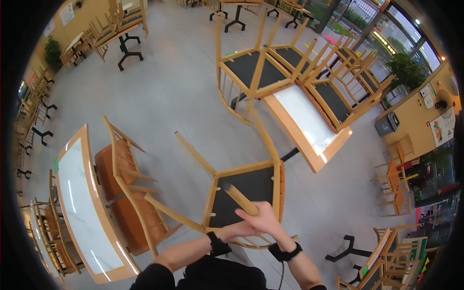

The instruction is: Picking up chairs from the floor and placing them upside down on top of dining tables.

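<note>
Right in front of me an upside-down wooden chair point(246, 186) is tilted, its dark seat underside facing up and its legs spread outward. My right hand point(265, 217) is closed around the nearest chair leg, whose end points up toward me. Just below and to the left, my left hand point(239, 229) is at the same chair, bent round near the base of that leg. Its fingertips are partly hidden behind my right hand. The chair's far edge lies close to a table point(285, 128) with a white top and wooden rim. Several upturned chairs point(253, 70) rest on that table.
To the left stands another white-topped table point(79, 208), with two brown-cushioned chairs point(128, 217) upright along its side. At the lower right is a table with a black foot point(349, 249) and chairs. A grey bin point(386, 124) stands by the right wall; grey floor point(159, 92) stretches ahead.
</note>
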`<state>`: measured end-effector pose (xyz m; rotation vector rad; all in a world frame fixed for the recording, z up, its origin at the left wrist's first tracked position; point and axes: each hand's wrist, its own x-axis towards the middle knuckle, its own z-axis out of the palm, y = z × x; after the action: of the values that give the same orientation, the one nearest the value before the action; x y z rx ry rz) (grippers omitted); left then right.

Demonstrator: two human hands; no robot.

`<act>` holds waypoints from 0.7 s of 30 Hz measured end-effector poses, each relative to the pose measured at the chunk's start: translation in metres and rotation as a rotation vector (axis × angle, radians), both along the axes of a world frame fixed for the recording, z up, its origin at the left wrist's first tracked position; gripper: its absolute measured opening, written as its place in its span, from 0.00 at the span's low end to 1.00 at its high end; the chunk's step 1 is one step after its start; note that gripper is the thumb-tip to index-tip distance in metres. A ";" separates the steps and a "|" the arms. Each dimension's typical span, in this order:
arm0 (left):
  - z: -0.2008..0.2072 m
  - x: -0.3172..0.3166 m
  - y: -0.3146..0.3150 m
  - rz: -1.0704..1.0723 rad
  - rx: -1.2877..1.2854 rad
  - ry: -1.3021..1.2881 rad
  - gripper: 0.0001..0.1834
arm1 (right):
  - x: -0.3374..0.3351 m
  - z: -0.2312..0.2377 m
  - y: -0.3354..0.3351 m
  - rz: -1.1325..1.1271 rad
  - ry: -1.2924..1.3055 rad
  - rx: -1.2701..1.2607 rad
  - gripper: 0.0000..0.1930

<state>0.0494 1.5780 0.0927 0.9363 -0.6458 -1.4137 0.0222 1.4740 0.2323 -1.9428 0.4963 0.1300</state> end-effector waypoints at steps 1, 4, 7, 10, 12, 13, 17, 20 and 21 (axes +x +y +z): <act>0.030 0.025 0.011 0.016 -0.048 -0.217 0.28 | -0.006 -0.004 -0.003 0.007 -0.033 0.014 0.18; 0.039 0.064 0.079 0.400 0.122 -0.136 0.23 | -0.029 -0.002 -0.004 -0.044 0.098 0.066 0.16; 0.058 0.094 0.183 1.078 0.544 -0.236 0.23 | -0.025 0.019 0.008 -0.086 0.054 0.130 0.14; 0.035 0.092 0.232 1.648 0.622 -0.569 0.27 | -0.012 0.039 0.018 -0.083 0.026 0.067 0.14; 0.031 0.092 0.236 1.767 0.740 -0.592 0.29 | -0.013 0.047 0.014 -0.093 0.012 0.063 0.14; 0.017 0.090 0.238 1.730 0.488 -0.288 0.28 | -0.017 0.059 0.011 -0.092 0.026 0.051 0.15; 0.035 0.085 0.222 1.185 0.163 0.049 0.07 | -0.049 0.103 0.000 -0.167 -0.044 0.003 0.17; 0.066 0.079 0.198 1.139 -0.009 0.080 0.09 | -0.097 0.108 -0.024 -0.313 -0.124 0.044 0.17; 0.083 0.078 0.184 1.159 -0.046 0.064 0.08 | -0.109 0.110 -0.030 -0.386 -0.185 0.105 0.17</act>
<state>0.1269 1.7618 0.1757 0.9653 -0.0139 -0.3807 -0.0870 1.4442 0.3422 -1.7040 0.7141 -0.2634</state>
